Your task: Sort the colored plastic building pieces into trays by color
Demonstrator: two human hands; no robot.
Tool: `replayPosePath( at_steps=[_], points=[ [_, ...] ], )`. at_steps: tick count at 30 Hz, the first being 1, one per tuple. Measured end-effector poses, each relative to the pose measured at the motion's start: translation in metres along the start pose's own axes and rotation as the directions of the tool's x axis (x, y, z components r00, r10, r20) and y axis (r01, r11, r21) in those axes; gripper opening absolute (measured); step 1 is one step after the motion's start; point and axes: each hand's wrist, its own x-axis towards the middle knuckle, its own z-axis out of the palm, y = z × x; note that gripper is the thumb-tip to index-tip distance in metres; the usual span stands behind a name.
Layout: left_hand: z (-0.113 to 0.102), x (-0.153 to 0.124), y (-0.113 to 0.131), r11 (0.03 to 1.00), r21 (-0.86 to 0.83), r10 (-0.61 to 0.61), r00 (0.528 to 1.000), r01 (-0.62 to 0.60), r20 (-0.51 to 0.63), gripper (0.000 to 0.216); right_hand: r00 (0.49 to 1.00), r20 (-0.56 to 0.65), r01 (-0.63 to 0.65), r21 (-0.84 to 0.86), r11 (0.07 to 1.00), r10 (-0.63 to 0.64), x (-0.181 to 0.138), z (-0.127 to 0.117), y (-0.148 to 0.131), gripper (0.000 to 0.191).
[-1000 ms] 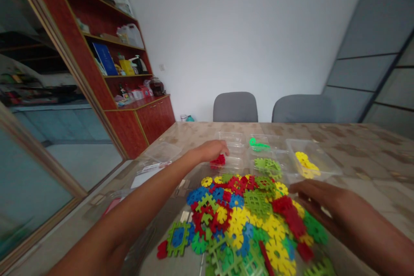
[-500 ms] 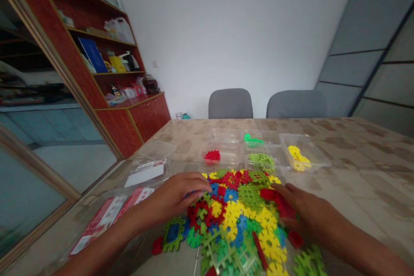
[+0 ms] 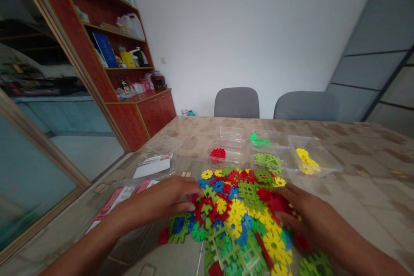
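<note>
1. The pile (image 3: 237,211) of plastic pieces runs out of my sight toward the near edge of the counter (image 3: 365,177); its pieces overlap so much that many outlines are lost.
2. The right hand (image 3: 304,207) partly covers the red block (image 3: 275,203) on the pile's right side. The block sits between thumb and fingers, though I can't tell whether they grip it.
3. The left hand (image 3: 170,194) is at the pile's left side, next to red pieces. Its thumb and fingers are parted, but the tips blend into the clutter; I can't tell if they hold anything.
4. The left forearm hides part of the red packets (image 3: 113,202) by the counter's left edge.
5. The clear boxes (image 3: 328,161) are hard to make out, their walls nearly vanishing.
6. The red block's long axis slants, one end toward the far edge and left, the other running under the right hand. A red stick (image 3: 264,250) slants much the same way, while a green strip (image 3: 261,141) in a box lies roughly along the far edge.
7. The counter is mottled brown and tan. Beyond its far edge stand two grey chairs (image 3: 237,103) against a pale wall (image 3: 258,30); a reddish cabinet (image 3: 157,114) and a glass door (image 3: 29,177) are on the left.
</note>
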Motion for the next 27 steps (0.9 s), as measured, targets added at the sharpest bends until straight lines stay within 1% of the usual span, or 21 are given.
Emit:
replayPosePath(
  at_steps=[3, 6, 7, 9, 11, 13, 15, 18, 20, 22, 24, 27],
  points=[
    [-0.002, -0.002, 0.001, 0.999, 0.031, -0.039, 0.999, 0.039, -0.013, 0.017, 0.998, -0.054, 0.011, -0.021, 1.000, -0.012, 0.000, 0.002, 0.003, 0.034],
    [-0.005, -0.001, 0.001, 0.995, 0.060, -0.076, 0.997, 0.077, -0.022, 0.020, 0.999, -0.054, -0.002, -0.057, 0.998, -0.001, -0.001, 0.009, 0.006, 0.047],
    [-0.006, -0.001, 0.001, 0.995, 0.062, -0.078, 0.997, 0.079, -0.023, 0.021, 0.998, -0.055, -0.010, -0.065, 0.998, 0.006, -0.001, 0.011, 0.006, 0.049],
    [-0.006, 0.000, 0.002, 0.995, 0.063, -0.073, 0.997, 0.074, -0.020, 0.021, 0.998, -0.061, -0.005, -0.059, 0.998, 0.002, -0.001, 0.013, 0.007, 0.045],
    [-0.005, 0.000, 0.003, 0.996, 0.064, -0.069, 0.997, 0.070, -0.016, 0.020, 0.998, -0.066, 0.020, -0.017, 1.000, -0.021, 0.000, 0.012, 0.006, 0.034],
    [-0.003, 0.001, 0.004, 0.996, 0.062, -0.061, 0.998, 0.062, -0.004, 0.018, 0.999, -0.040, 0.037, 0.054, 0.998, -0.035, 0.001, 0.008, 0.003, 0.021],
    [0.001, 0.003, 0.005, 0.998, 0.051, -0.031, 0.999, 0.031, -0.009, 0.016, 0.999, -0.012, 0.050, 0.138, 0.989, -0.049, 0.002, 0.001, -0.001, 0.016],
    [0.007, 0.008, 0.006, 0.999, 0.023, 0.026, 0.999, -0.025, -0.030, 0.017, 0.996, -0.035, 0.089, 0.249, 0.964, -0.083, 0.003, -0.010, -0.007, 0.017],
    [0.011, 0.010, 0.009, 0.999, 0.016, 0.040, 0.999, -0.040, -0.029, 0.018, 0.993, -0.048, 0.119, 0.311, 0.943, -0.109, 0.003, -0.016, -0.010, 0.019],
    [0.014, 0.012, 0.013, 0.999, 0.015, 0.045, 0.999, -0.044, -0.016, 0.018, 0.991, -0.034, 0.132, 0.368, 0.920, -0.128, 0.002, -0.021, -0.011, 0.021],
    [0.018, 0.011, 0.019, 0.998, -0.001, 0.063, 0.998, -0.063, 0.002, 0.017, 0.989, -0.027, 0.146, 0.406, 0.902, -0.148, 0.000, -0.025, -0.012, 0.020],
    [0.022, 0.008, 0.029, 0.995, -0.034, 0.096, 0.994, -0.094, 0.046, 0.017, 0.984, 0.013, 0.156, 0.410, 0.899, -0.177, -0.004, -0.028, -0.014, 0.020]
  ],
)
